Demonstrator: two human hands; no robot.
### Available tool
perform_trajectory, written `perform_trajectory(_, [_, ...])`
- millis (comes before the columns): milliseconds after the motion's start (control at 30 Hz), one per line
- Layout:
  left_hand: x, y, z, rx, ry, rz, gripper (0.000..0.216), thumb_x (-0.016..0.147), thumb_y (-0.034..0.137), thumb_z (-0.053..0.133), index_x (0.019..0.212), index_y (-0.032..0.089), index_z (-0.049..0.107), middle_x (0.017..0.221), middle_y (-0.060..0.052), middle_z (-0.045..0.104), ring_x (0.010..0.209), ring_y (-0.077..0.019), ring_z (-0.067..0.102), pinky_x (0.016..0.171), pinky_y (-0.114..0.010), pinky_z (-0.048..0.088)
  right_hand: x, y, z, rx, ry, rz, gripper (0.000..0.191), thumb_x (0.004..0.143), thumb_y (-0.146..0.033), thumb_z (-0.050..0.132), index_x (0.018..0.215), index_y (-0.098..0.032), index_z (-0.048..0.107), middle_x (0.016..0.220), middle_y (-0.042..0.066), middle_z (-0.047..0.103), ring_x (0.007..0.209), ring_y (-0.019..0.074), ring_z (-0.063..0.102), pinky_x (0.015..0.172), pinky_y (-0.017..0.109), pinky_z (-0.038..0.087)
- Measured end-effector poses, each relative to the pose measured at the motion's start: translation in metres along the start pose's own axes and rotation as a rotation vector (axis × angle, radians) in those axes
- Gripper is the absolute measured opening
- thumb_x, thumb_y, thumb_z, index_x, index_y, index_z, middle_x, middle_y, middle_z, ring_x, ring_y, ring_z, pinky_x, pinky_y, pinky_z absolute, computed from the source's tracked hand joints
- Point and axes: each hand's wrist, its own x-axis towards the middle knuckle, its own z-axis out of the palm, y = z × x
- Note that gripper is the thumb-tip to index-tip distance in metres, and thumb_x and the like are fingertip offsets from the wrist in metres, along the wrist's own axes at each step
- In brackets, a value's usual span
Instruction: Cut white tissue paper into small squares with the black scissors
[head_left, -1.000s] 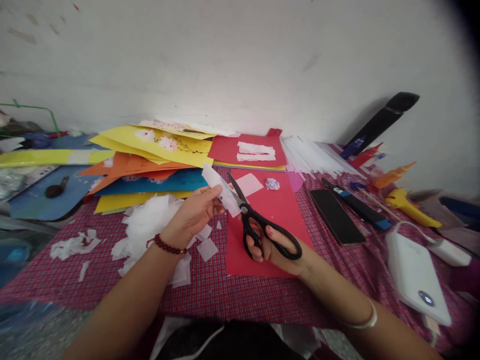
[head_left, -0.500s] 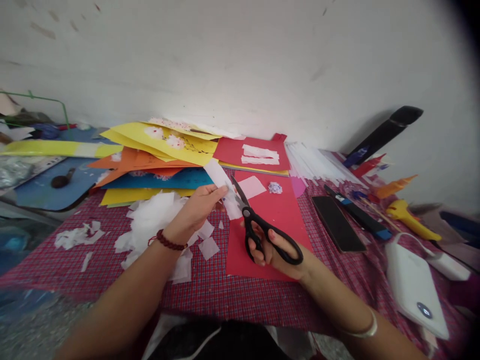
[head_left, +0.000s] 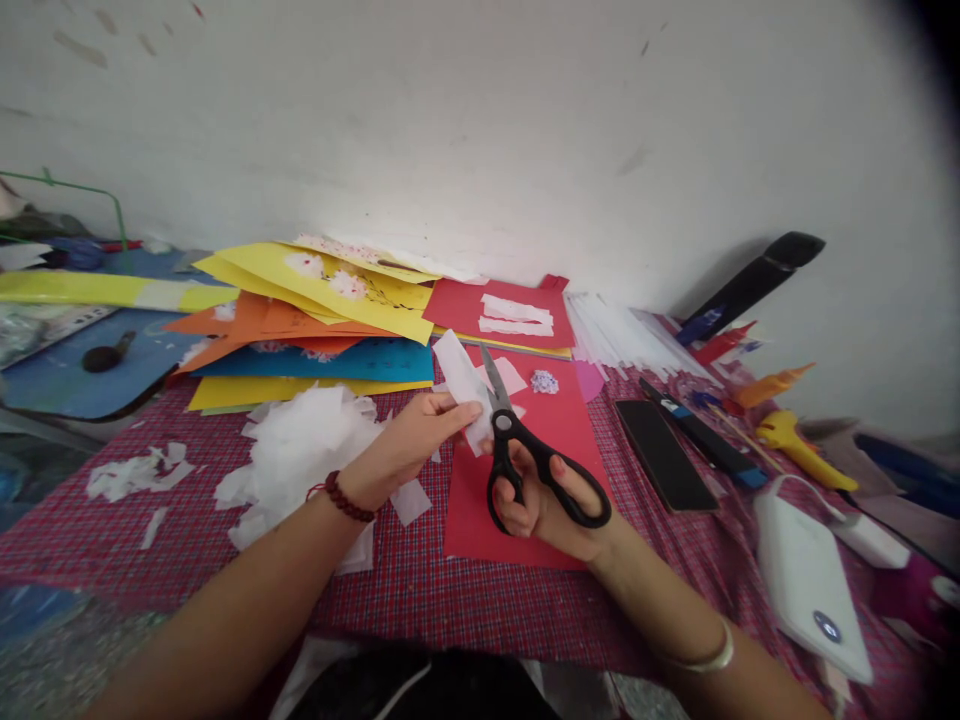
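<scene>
My left hand (head_left: 420,430) pinches a strip of thin white paper (head_left: 459,372) between thumb and fingers, its far end pointing up and away. Fingers and thumb of my right hand (head_left: 551,495) go through the handles of black-handled scissors (head_left: 504,422). The scissor blades lie along the right edge of the strip and look nearly closed; whether they touch the paper I cannot tell. Below both hands is a red sheet (head_left: 517,510), with a loose pale paper piece (head_left: 506,376) and a small speckled white-and-purple cluster (head_left: 544,382) on it.
A heap of white paper pieces (head_left: 304,450) lies left of my hands. Behind it are stacked coloured sheets (head_left: 322,360). To the right are a phone (head_left: 664,455), a box cutter (head_left: 705,435), a yellow glue gun (head_left: 802,448) and a white power bank (head_left: 810,580). A wall stands behind.
The strip and scissors have come slightly nearer to me, and the blades have closed somewhat. The whole view has shifted a little.
</scene>
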Motion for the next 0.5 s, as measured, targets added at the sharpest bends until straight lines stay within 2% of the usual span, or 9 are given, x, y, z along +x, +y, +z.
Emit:
perform_trajectory(100, [-0.001,-0.001,0.008,-0.264,-0.076,-0.002,0.019,0.074,0.034,0.084,0.078,0.018,0.073,0.073,-0.002,0.071,0.063,-0.0132,0.059,0.066,-0.028,0.047,-0.002,-0.002,0.001,-0.039,-0.061,0.0,0.061,0.086,-0.061,0.073,0.13,-0.021,0.063,0.086,0.002,0.065,0.062,0.0115,0.048,0.057,0.026,0.038])
perform_trajectory(200, [-0.002,0.005,0.011,-0.419,-0.212,-0.032,0.036,0.064,0.037,0.09,0.091,0.019,0.073,0.081,-0.005,0.073,0.064,-0.0161,0.061,0.061,-0.03,0.048,-0.005,-0.002,0.0,-0.092,-0.115,0.022,0.064,0.085,-0.064,0.071,0.131,-0.021,0.061,0.085,0.001,0.062,0.06,0.0109,0.044,0.056,0.026,0.037])
perform_trajectory(300, [-0.003,0.012,0.006,-0.488,-0.29,-0.027,0.063,0.056,0.044,0.094,0.11,0.021,0.072,0.098,-0.011,0.076,0.086,-0.0268,0.071,0.069,-0.035,0.053,-0.007,-0.001,0.0,-0.117,-0.137,0.056,0.067,0.084,-0.066,0.071,0.132,-0.022,0.059,0.084,0.0,0.06,0.059,0.0108,0.043,0.053,0.026,0.036])
perform_trajectory(400, [-0.004,0.02,0.001,-0.54,-0.258,0.027,0.077,0.051,0.055,0.095,0.117,0.022,0.07,0.111,-0.013,0.075,0.113,-0.0337,0.068,0.085,-0.041,0.055,-0.007,-0.001,0.001,-0.131,-0.105,0.056,0.068,0.082,-0.068,0.071,0.13,-0.023,0.059,0.082,0.0,0.06,0.058,0.0108,0.042,0.053,0.025,0.036])
perform_trajectory(500, [-0.004,0.027,-0.002,-0.593,-0.159,0.048,0.076,0.054,0.07,0.088,0.11,0.02,0.072,0.112,-0.013,0.075,0.122,-0.0345,0.064,0.094,-0.043,0.053,-0.006,-0.001,0.002,-0.128,-0.075,0.033,0.067,0.082,-0.068,0.071,0.131,-0.023,0.06,0.082,0.0,0.061,0.057,0.0108,0.041,0.053,0.026,0.036])
